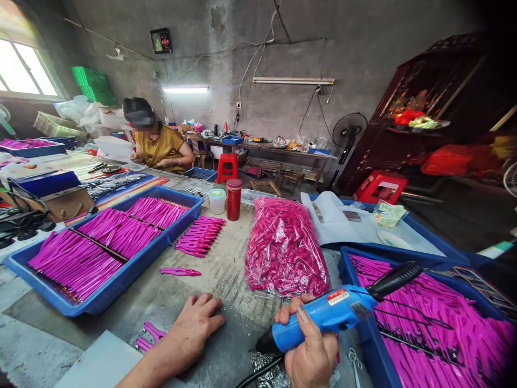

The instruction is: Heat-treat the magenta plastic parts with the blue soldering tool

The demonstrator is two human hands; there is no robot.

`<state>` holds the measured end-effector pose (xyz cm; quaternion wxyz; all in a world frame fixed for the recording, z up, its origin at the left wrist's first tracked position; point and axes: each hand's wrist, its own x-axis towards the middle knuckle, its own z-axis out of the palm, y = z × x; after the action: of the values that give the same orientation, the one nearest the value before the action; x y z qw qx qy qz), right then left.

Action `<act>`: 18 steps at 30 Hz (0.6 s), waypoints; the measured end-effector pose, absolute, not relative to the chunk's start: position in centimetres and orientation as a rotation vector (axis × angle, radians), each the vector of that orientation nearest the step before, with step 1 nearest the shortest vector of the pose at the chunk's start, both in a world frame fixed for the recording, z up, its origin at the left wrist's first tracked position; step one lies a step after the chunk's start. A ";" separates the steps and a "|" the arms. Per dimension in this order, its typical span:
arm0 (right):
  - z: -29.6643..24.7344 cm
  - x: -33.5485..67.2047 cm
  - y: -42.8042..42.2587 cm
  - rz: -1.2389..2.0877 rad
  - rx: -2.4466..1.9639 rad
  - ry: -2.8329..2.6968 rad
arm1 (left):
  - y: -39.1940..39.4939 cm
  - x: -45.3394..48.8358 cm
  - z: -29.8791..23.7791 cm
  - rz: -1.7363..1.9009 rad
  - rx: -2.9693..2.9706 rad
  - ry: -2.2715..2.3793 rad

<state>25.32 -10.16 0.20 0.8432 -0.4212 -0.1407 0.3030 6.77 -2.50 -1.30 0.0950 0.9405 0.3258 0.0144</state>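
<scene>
My right hand (309, 345) is wrapped round a blue electric screwdriver (323, 320) with a black nose pointing left and a black cord. My left hand (197, 326) rests palm down on the dark table, its fingers bent and apart beside scattered tiny clear bits (238, 302). Partly under my left forearm lies a pink two-armed plastic piece (151, 331). Farther forward, a single slim pink piece (180, 272) lies alone, with a neat row of similar pieces (201, 235) behind it. Below the screwdriver is a clear bag of small metal parts (262, 362).
Blue trays of pink pieces stand left (95, 307) and right (363, 318). A bulging clear bag of pink parts (286, 248) sits ahead, near a red canister (233, 200) and a lidded tub (217, 201). Small scissors (355, 361) lie right. Another person (163, 148) sits across the table.
</scene>
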 end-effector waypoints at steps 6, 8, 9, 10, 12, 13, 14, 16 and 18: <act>0.1 25.2 -10.1 0.656 -0.876 -0.276 | -1.9 6.3 -0.9 0.002 2.735 1.197; 0.2 25.2 -10.0 0.661 -0.878 -0.261 | -2.0 6.5 -1.0 0.011 2.748 1.166; 0.3 25.2 -10.1 0.661 -0.881 -0.256 | -2.1 6.7 -1.1 0.006 2.754 1.152; 0.3 25.2 -10.1 0.660 -0.884 -0.251 | -2.2 6.8 -1.2 -0.008 2.757 1.141; 0.4 25.2 -10.1 0.664 -0.890 -0.248 | -2.5 7.0 -1.2 -0.046 2.762 1.130; 0.3 25.2 -10.1 0.665 -0.891 -0.248 | -2.5 7.0 -1.2 -0.068 2.764 1.124; 0.3 25.2 -10.1 0.665 -0.890 -0.252 | -2.6 7.0 -1.1 -0.087 2.765 1.117; 0.3 25.3 -10.0 0.665 -0.888 -0.264 | -2.7 6.7 -1.0 -0.111 2.758 1.117; 0.3 25.3 -10.0 0.661 -0.892 -0.278 | -2.7 6.3 -0.8 -0.129 2.742 1.135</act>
<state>25.28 -9.97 0.28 0.8408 -0.4220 -0.1314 0.3126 6.31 -2.75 -0.84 0.0856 0.9197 0.3806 -0.0434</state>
